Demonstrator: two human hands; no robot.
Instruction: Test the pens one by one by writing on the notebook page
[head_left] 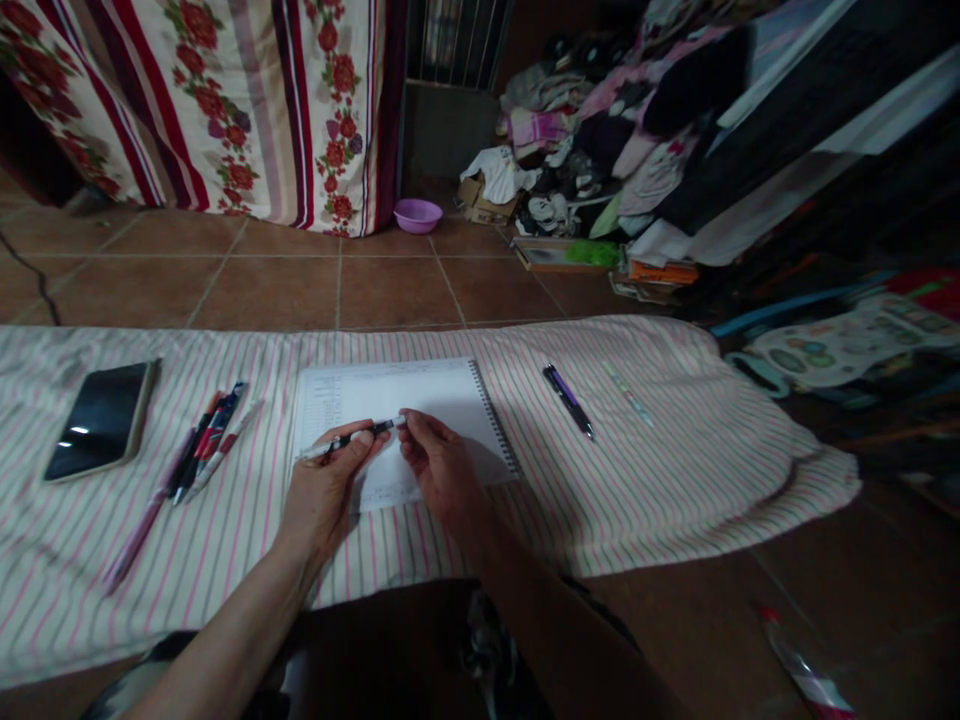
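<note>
My left hand [331, 478] is closed around a black-and-white pen [346, 440], which lies nearly level, its right end slightly higher. At that end, the fingertips of my right hand [439, 465] pinch the pale tip; whether a separate part is between them is too small to tell. Both hands are over a spiral notebook [405, 380], open at a mostly white page with printed lines at its left side. To the right of the notebook lies a purple-and-black pen [568, 402], and beyond it a thin patterned strip [628, 394], perhaps a pen or ruler.
Several pens [214, 440] lie in a bunch at left, beside a longer pinkish stick [146, 515] and a phone [101, 420]. A striped cloth [675, 470] covers the low surface. Behind are a purple basin [418, 215], a floral curtain [262, 110] and heaped clothes [592, 140].
</note>
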